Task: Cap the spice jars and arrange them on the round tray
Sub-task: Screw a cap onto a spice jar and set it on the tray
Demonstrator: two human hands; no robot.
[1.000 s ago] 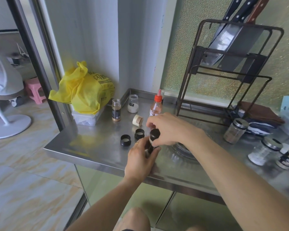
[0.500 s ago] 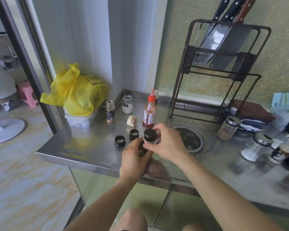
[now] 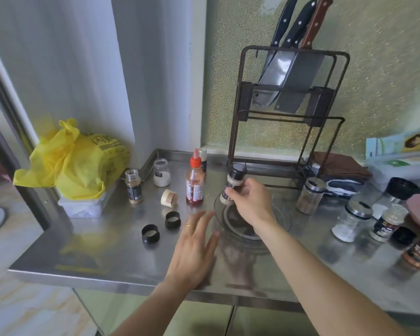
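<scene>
The right hand (image 3: 250,202) grips a capped spice jar (image 3: 232,187) over the clear round tray (image 3: 280,218). The left hand (image 3: 194,248) hovers spread, holding nothing. Next: set the jar down upright on the tray.

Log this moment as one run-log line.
right hand: grip on capped spice jar, tilted above round tray | left hand: open, empty | loose black caps: two

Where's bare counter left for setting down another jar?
The front left corner, between the plastic box and the two black caps, is bare. So is the front edge right of the round tray, before the jar cluster. The back left, around the sauce bottle, is crowded.
</scene>
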